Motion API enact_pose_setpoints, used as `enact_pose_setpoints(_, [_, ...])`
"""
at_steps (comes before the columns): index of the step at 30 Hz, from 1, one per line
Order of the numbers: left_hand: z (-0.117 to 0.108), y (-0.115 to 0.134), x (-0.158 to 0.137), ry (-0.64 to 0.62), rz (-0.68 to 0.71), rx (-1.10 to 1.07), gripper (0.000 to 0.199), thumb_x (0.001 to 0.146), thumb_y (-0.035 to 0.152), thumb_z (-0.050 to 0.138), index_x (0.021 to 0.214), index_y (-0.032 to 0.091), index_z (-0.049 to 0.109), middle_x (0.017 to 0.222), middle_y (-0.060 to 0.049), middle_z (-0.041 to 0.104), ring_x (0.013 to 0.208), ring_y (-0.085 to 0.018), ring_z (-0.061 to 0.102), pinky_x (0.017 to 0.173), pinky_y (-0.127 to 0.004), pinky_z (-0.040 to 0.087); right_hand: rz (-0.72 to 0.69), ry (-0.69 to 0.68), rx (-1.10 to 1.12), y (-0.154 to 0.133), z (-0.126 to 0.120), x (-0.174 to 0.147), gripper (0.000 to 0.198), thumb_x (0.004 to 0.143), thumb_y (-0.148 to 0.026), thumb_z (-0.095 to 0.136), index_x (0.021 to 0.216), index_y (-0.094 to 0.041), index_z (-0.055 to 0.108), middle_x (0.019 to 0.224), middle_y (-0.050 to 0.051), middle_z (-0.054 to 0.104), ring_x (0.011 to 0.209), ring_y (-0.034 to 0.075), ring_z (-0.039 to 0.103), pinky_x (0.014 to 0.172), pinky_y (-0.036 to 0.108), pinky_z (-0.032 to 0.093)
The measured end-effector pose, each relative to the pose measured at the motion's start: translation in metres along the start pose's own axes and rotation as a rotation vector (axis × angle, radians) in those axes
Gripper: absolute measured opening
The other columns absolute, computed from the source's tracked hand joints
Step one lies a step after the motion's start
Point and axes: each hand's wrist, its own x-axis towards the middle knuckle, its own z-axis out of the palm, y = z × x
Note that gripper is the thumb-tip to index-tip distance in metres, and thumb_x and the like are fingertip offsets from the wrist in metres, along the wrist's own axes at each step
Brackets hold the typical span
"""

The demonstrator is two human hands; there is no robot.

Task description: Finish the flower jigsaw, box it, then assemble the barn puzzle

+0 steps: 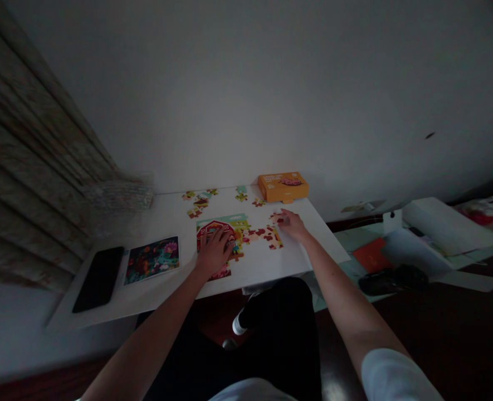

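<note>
A partly joined jigsaw puzzle [246,223] with a red barn, greenery and a brown-and-white cow pattern lies on the white table. My left hand [213,253] rests flat on the barn part, fingers spread. At the puzzle's upper right, my right hand [292,224] has its thumb and fingers closed on a brown-and-white puzzle piece [276,218], which sits close to the joined cow section [273,238]. Fingers partly cover that piece. Several loose puzzle pieces [202,200] lie along the back of the table, and a few more [242,195] are behind the barn.
An orange puzzle box [286,186] stands at the table's back right. On the left lie a dark flat device [99,278] and a colourful floral picture [153,260]. A clear plastic bundle [123,195] sits by the curtain. Right of the table are an open white box [417,245] and dark objects.
</note>
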Motion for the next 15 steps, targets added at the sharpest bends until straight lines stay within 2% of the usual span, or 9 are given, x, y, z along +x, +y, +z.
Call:
enact_pose_setpoints(3, [0.001, -0.002, 0.0, 0.016, 0.007, -0.004, 0.045, 0.107, 0.043, 0.037, 0.143, 0.026, 0.059, 0.157, -0.012, 0.053, 0.149, -0.03, 0.044, 0.126, -0.061, 0.022, -0.039, -0.086, 0.003, 0.001, -0.005, 0.011, 0.065, 0.079, -0.021, 0.074, 0.143, -0.023, 0.061, 0.138, 0.01, 0.068, 0.128, 0.028, 0.059, 0.109, 0.044, 0.046])
enact_pose_setpoints(6, [0.001, -0.003, 0.0, 0.019, 0.014, -0.013, 0.045, 0.106, 0.042, 0.038, 0.142, 0.025, 0.059, 0.157, -0.012, 0.053, 0.148, -0.03, 0.044, 0.126, -0.062, 0.022, -0.064, -0.143, 0.042, -0.001, -0.008, 0.019, 0.067, 0.075, -0.016, 0.075, 0.141, -0.023, 0.062, 0.133, 0.009, 0.07, 0.124, 0.027, 0.061, 0.109, 0.043, 0.046])
enact_pose_setpoints(11, [0.002, -0.002, 0.0, 0.024, 0.014, -0.022, 0.045, 0.106, 0.041, 0.04, 0.143, 0.026, 0.059, 0.156, -0.012, 0.053, 0.148, -0.03, 0.044, 0.125, -0.063, 0.023, 0.077, -0.099, 0.135, -0.006, -0.007, 0.023, 0.066, 0.06, -0.012, 0.081, 0.124, -0.018, 0.07, 0.117, 0.011, 0.073, 0.107, 0.026, 0.067, 0.101, 0.043, 0.05])
enact_pose_setpoints(15, [0.005, -0.005, 0.001, 0.005, 0.002, -0.042, 0.044, 0.105, 0.04, 0.042, 0.144, 0.028, 0.058, 0.158, -0.012, 0.052, 0.149, -0.031, 0.043, 0.124, -0.064, 0.024, 0.112, -0.043, 0.209, -0.007, -0.008, 0.018, 0.054, 0.058, -0.014, 0.08, 0.111, -0.018, 0.072, 0.109, 0.008, 0.073, 0.099, 0.025, 0.069, 0.094, 0.039, 0.054])
